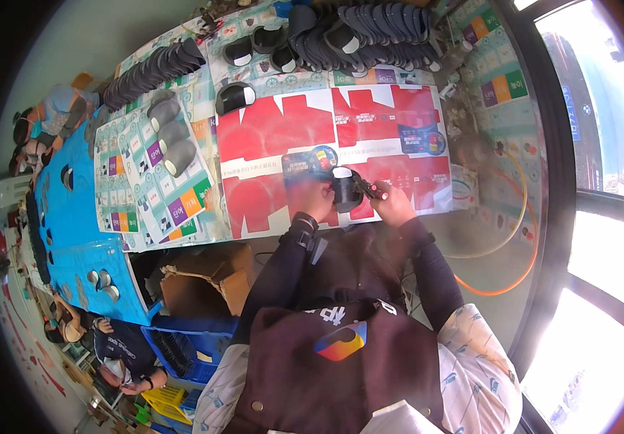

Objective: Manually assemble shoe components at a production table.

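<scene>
My left hand (315, 201) has its fingers closed on the left edge of a dark curved piece (345, 194), which has a pale patch at its far end. In my right hand (394, 205) is a small dark hand tool with red parts (371, 189), its working end against the right side of the piece. The tool's exact kind is too small to make out. Both hands work over a printed red and white sheet (261, 206) at the near edge of the table.
Stacks of similar dark curved pieces (381, 29) line the far side, with another row (154, 72) at left. Grey pieces (179, 156) lie on printed sheets. An orange hose (532, 246) hangs at right. Below stand a cardboard box (203, 283) and a blue crate (207, 347). Other people sit at left.
</scene>
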### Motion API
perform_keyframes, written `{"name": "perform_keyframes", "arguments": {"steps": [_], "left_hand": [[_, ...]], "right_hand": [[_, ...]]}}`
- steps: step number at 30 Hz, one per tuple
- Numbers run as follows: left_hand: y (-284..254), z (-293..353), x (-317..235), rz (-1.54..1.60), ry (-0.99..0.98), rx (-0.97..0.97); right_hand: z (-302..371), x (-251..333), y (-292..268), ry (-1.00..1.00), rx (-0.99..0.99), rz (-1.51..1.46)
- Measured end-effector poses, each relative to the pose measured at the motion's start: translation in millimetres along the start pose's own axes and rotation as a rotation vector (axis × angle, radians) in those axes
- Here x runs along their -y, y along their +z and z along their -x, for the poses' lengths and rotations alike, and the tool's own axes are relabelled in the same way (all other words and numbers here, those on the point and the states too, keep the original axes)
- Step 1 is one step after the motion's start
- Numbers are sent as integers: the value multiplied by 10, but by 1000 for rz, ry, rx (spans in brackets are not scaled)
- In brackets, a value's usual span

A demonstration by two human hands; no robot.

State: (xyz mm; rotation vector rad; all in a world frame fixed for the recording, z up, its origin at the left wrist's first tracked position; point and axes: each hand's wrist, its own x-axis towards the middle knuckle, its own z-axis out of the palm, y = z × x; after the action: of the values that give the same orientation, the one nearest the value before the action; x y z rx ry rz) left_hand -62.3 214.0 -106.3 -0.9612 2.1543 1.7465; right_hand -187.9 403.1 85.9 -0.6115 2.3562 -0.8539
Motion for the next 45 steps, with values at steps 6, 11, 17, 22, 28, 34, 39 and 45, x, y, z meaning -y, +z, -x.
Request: {"name": "perform_keyframes", "arguments": {"steps": [6,11,17,22,28,34,39,45], "left_hand": [[-15,142,-254,200,38,-51],[-5,132,-275,179,42,-1],[53,147,-344,210,75,1],[89,203,-370,242,91,-66],[79,188,-401,207,77,-19],[99,180,-371,239,78,-30],[130,127,-231,309,70,-57],[71,158,-281,316,42,-106]], "right_hand": [[-123,-57,-42,-14,38,50],[-39,-129,-88,-51,31,26],[-87,-154,-97,-6,-29,69],[92,-208,-146,-2,10,92],[30,-242,-114,6,-12,1],[194,-309,-136,47,12,83],[214,-246,-125,56,82,-48],[177,-317,-174,-60,152,-43]]}}
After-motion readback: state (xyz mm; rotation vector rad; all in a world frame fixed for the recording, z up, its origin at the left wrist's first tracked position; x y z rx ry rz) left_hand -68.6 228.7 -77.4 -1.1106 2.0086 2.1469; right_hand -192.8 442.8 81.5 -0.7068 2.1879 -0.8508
